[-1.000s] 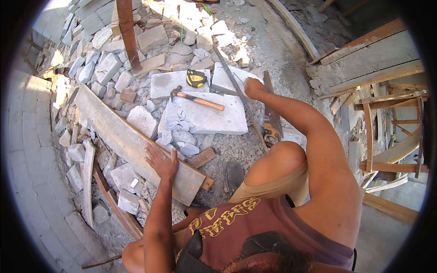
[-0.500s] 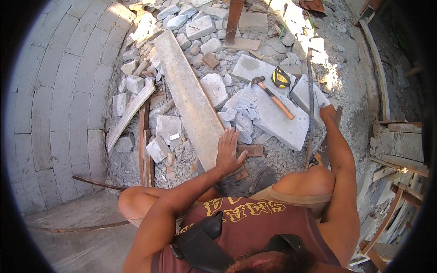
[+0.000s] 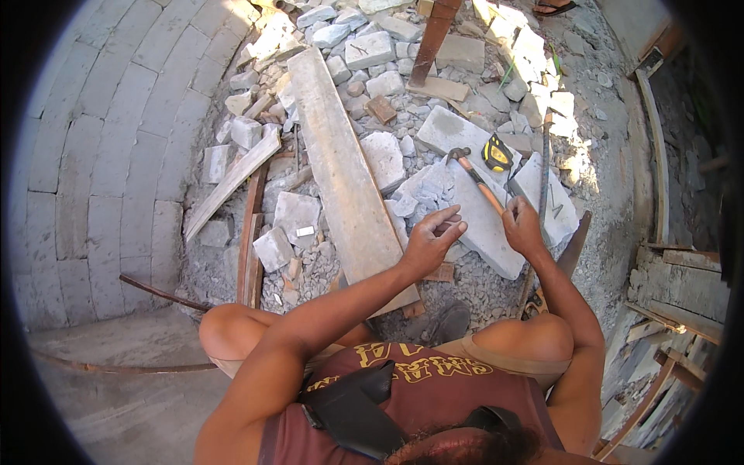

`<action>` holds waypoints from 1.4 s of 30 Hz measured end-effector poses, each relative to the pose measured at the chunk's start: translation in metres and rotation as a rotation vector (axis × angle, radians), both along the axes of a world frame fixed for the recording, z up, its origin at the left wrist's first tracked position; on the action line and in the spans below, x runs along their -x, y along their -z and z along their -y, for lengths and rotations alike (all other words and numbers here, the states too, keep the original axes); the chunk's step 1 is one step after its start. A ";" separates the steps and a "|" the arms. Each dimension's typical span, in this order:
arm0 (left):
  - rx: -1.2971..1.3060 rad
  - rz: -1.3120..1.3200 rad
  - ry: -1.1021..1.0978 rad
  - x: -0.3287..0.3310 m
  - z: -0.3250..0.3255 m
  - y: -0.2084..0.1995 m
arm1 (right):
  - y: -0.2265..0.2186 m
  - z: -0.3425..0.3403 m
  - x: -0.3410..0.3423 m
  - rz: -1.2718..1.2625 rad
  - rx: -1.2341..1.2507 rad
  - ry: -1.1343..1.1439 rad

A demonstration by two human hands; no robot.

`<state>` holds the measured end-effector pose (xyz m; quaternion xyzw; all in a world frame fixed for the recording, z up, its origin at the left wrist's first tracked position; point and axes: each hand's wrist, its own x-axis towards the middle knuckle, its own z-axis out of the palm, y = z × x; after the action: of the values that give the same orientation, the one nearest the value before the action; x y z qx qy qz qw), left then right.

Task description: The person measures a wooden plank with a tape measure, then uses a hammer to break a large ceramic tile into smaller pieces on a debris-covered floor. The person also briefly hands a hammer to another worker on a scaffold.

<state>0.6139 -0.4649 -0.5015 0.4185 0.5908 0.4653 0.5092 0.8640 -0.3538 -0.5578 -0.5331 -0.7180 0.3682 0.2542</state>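
Note:
My left hand [image 3: 434, 242] is raised above the rubble near the board's lower end, fingers loosely curled and thumb apart, with nothing visible in it. My right hand [image 3: 524, 226] is closed in a pinch over the lower end of the hammer's handle, hiding that end; what the fingers hold, if anything, cannot be made out. The claw hammer [image 3: 481, 183] lies on a pale concrete slab [image 3: 484, 236]. Beside it rests a yellow and black tape measure [image 3: 497, 153]. Thin nail-like pieces [image 3: 556, 203] lie on the block to the right.
A long flat board [image 3: 341, 167] slants across the rubble. Left of it lie broken blocks [image 3: 297, 217] and wood strips [image 3: 234, 184]. A metal bar [image 3: 545, 155] and a handsaw [image 3: 573, 246] are at the right. A block wall [image 3: 108, 178] bounds the left; a wooden post [image 3: 434, 43] stands ahead.
My left hand has lifted off the board and moved right. My right hand has come from the right block's edge inward to the hammer handle's end. The view has shifted slightly.

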 end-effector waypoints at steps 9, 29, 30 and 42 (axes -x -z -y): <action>-0.005 0.369 -0.026 0.013 -0.044 0.012 | -0.070 0.003 0.091 0.076 0.009 -0.327; -0.105 -0.365 -0.452 0.353 -0.192 0.171 | 0.046 -0.025 0.082 0.641 0.243 -0.028; -0.038 -0.363 -0.465 0.349 -0.197 0.174 | 0.048 -0.025 0.086 0.657 0.271 0.021; -0.137 -0.970 -0.500 0.331 -0.196 0.173 | -0.013 -0.006 0.205 -0.142 0.519 -0.010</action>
<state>0.2832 -0.2688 -0.6741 0.4639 0.8077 0.3632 0.0241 0.6586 -0.3477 -0.5450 -0.5499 -0.5826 0.5777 0.1568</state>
